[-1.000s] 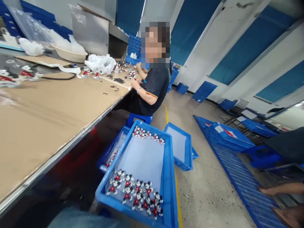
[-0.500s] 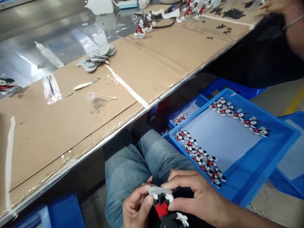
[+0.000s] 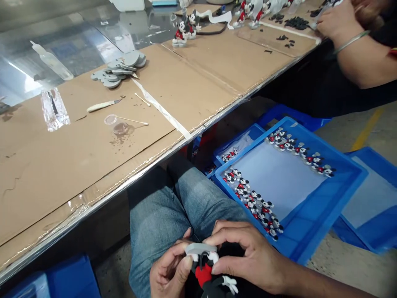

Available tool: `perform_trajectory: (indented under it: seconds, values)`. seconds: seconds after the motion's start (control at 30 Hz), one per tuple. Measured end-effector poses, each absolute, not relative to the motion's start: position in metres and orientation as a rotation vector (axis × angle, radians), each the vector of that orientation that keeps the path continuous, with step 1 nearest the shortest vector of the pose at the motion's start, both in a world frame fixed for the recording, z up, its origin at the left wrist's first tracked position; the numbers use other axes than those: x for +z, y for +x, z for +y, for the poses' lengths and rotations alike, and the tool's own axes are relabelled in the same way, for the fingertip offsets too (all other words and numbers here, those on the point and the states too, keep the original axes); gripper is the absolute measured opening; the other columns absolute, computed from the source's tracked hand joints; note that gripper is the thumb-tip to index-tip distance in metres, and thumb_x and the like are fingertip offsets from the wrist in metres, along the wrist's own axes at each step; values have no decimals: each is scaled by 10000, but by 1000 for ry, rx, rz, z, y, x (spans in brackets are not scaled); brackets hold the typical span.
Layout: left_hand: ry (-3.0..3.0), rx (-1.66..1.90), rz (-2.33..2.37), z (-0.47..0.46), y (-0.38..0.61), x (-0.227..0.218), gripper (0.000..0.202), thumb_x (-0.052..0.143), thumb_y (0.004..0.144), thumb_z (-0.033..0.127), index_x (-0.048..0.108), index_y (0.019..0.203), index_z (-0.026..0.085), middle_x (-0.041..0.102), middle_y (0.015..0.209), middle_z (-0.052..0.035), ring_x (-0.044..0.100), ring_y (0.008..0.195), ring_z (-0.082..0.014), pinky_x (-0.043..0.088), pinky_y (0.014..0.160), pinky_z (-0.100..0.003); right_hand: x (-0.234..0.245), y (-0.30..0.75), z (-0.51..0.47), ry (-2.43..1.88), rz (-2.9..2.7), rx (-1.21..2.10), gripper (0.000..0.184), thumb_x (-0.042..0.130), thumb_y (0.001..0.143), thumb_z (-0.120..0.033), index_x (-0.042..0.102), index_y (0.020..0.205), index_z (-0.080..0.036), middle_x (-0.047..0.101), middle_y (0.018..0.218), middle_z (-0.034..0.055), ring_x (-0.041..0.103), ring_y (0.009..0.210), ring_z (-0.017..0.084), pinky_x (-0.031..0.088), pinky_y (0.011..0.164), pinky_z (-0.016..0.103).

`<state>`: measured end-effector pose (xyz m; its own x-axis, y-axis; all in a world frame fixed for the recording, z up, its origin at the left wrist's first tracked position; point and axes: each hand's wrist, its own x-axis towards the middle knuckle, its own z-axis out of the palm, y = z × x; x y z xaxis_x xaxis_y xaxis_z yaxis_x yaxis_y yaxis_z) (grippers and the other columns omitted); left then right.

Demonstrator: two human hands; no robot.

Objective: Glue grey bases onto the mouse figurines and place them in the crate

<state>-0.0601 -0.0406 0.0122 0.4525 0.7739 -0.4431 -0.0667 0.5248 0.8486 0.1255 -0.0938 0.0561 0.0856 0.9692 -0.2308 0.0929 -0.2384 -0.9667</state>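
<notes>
Over my lap, both hands hold a Mickey Mouse figurine (image 3: 203, 275) upside down, its red shorts in the middle and its head end toward the bottom edge. A flat grey base (image 3: 201, 248) sits against its white feet at the top. My left hand (image 3: 170, 269) pinches the base and one foot between thumb and fingers. From the right, my right hand (image 3: 245, 256) grips the base's other end, its thumb beside the other foot. One white-gloved figurine hand sticks out below my right thumb. The head is mostly cut off by the frame.
The cardboard-covered table (image 3: 198, 95) bears grey bases (image 3: 120, 68), a craft knife (image 3: 104, 105), a cotton swab (image 3: 132, 120), a squeeze bottle (image 3: 52, 61) and standing figurines (image 3: 180, 34). A blue tray (image 3: 335, 203) with several figurines stands at my right. A co-worker's arm (image 3: 350, 49) rests at the table's far right.
The whole view has shifted slightly, so most things lie further left. A co-worker's hand and forearm now show more fully at the upper right. My grip on the figurine looks the same.
</notes>
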Motion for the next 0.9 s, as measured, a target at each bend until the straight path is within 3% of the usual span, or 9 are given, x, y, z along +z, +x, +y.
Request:
perform_trajectory:
  seconds: [0.1, 0.33, 0.6, 0.9]
  values:
    - [844, 604, 1003, -44, -60, 11, 168, 774, 717, 393, 785, 818, 259, 704, 720, -12, 618, 743, -147, 447, 926, -255, 51, 127, -95, -1484, -1018, 1339, 214, 816, 676, -117, 776, 875, -186, 671, 756, -13, 600, 709, 107, 454, 686, 206]
    - [809, 610, 1010, -43, -58, 11, 170, 803, 687, 387, 797, 821, 282, 742, 771, -10, 633, 720, -153, 324, 1098, -367, 45, 128, -96, -1462, -967, 1381, 215, 809, 689, -132, 778, 890, -200, 668, 760, -20, 604, 725, 110, 451, 703, 216]
    - [812, 556, 999, -40, -61, 13, 178, 797, 684, 422, 796, 782, 274, 698, 702, -10, 610, 742, -147, 418, 957, -243, 45, 128, -96, -1457, -1010, 1351, 184, 812, 703, -167, 773, 881, -196, 670, 761, -15, 601, 717, 108, 450, 696, 217]
    - [820, 540, 987, -39, -61, 13, 172, 788, 695, 410, 795, 788, 265, 701, 705, -20, 618, 735, -165, 340, 1073, -349, 45, 129, -97, -1459, -1036, 1350, 181, 808, 714, -180, 765, 888, -204, 657, 765, -27, 592, 718, 99, 443, 691, 211]
